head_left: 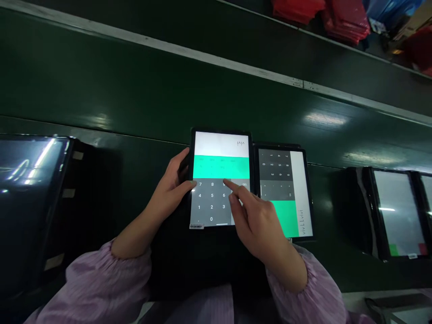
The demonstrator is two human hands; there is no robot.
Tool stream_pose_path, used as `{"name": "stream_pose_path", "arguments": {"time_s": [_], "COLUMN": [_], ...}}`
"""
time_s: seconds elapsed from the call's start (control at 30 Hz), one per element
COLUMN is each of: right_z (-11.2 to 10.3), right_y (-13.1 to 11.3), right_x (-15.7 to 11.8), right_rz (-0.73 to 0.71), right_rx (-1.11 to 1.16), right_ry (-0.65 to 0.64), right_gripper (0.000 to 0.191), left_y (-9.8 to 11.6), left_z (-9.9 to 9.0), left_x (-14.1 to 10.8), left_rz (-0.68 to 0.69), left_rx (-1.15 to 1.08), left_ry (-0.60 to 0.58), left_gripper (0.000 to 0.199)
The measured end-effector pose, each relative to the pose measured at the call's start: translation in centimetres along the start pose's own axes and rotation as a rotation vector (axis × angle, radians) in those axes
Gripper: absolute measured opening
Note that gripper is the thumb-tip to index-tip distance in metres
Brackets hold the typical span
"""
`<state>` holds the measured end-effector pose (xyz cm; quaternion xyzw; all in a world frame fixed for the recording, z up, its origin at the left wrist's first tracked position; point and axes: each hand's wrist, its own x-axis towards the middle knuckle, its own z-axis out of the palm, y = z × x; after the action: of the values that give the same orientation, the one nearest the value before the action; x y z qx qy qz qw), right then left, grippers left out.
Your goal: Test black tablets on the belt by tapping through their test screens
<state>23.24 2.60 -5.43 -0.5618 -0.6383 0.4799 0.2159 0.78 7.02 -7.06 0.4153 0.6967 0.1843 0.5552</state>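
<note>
A tablet (pixel 221 146) with a calculator on its lit screen stands upright in front of me, its display white, green and dark grey. My left hand (pixel 172 184) grips its left edge, thumb at the front by the 7 key and fingers at the side, partly hidden. With the index finger stretched out, my right hand (pixel 254 218) touches or hovers just over the 9 key; its other fingers are curled and hold nothing. Close on the right lies a second tablet (pixel 303 180), its calculator screen turned sideways. A small barcode label (pixel 196 227) sits at the first tablet's lower left corner.
Dark tablets in a stack (pixel 30 180) stand at the left, with pale labels on the side. More tablets (pixel 400 211) stand at the right. The green bench (pixel 135 90) stretches behind, with a pale metal strip (pixel 202 56). Red packets (pixel 344 18) lie at the top right.
</note>
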Motion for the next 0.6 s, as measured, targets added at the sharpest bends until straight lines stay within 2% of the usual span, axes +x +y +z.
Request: {"name": "stream_pose_path", "arguments": {"time_s": [0.3,0.4,0.5,0.6], "right_z": [1.5,0.6,-0.3,-0.4], "right_y": [-0.2,0.2,1.3,2.1], "right_x": [0.3,0.4,0.7,1.1], "right_rz": [-0.121,-0.087,0.042,0.12], "right_rx": [-0.107,-0.055,-0.073,-0.153], "right_ry": [-0.116,-0.05,0.088,0.119], "right_gripper": [0.045,0.046,0.047,0.046], "left_y": [-1.5,-1.6,-1.6,-1.4], "left_z": [-0.8,-0.8,-0.6,-0.4], "left_x": [0.3,0.4,0.3,0.2], "left_rz": [0.047,0.072,0.058,0.042], "left_rx": [0.139,0.179,0.148,0.098], "left_ry": [-0.041,-0.028,-0.029,-0.04], "left_gripper": [0.092,0.095,0.092,0.088]}}
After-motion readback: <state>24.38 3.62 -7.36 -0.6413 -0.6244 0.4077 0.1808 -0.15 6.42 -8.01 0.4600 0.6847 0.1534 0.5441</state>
